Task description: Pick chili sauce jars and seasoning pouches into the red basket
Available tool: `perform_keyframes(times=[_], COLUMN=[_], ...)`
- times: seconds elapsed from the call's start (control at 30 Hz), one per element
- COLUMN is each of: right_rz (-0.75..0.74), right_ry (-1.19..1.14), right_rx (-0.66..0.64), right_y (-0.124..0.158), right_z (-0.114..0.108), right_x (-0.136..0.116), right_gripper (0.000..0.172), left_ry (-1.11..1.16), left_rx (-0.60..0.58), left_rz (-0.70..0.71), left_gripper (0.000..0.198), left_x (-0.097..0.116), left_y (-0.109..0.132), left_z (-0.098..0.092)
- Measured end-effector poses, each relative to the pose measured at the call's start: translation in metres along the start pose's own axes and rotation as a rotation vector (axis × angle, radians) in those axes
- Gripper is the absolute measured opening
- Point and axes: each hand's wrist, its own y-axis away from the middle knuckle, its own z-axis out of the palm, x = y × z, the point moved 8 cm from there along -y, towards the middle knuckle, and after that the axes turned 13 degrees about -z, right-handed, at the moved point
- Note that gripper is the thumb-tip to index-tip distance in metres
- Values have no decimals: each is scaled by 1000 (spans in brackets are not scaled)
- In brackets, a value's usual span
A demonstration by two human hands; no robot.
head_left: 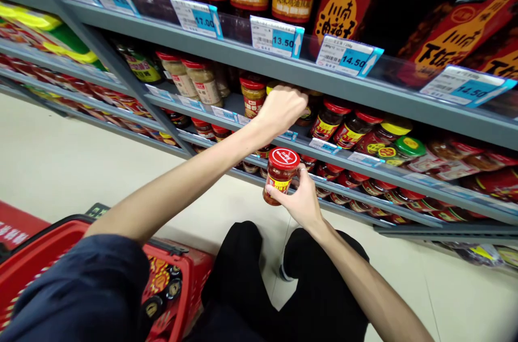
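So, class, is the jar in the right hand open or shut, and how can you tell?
Shut. The red lid covers the top of the jar; how tight it is, I cannot tell.

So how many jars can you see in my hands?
1: the red-lidded jar in your right hand. Your left hand is over a shelf, its back toward the camera, so anything it might be gripping there is hidden.

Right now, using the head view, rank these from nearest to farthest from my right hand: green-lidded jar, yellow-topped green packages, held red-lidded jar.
1. Red-lidded jar: held in your right hand.
2. Green-lidded jar: off to the right.
3. Yellow-topped green packages: far left.
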Motion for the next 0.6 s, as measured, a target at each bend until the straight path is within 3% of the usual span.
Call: perform_keyframes(times=[0.2, 0.4, 0.6], right_rz=[11, -19, -23], right_ry=[-22, -13, -61], right_rx=[11, -13, -23], right_y=[1, -3, -2], right_z=[-3, 0, 2], right_x=[3, -1, -4], right_gripper=[69, 63, 62], left_ry=[-9, -108, -156], left_rx=[99, 6, -61], left_rz=[-8, 8, 0], left_gripper=[26, 39, 29], left_x=[-30, -40, -43], left_y=[37, 32, 28], left_z=[-43, -47, -45])
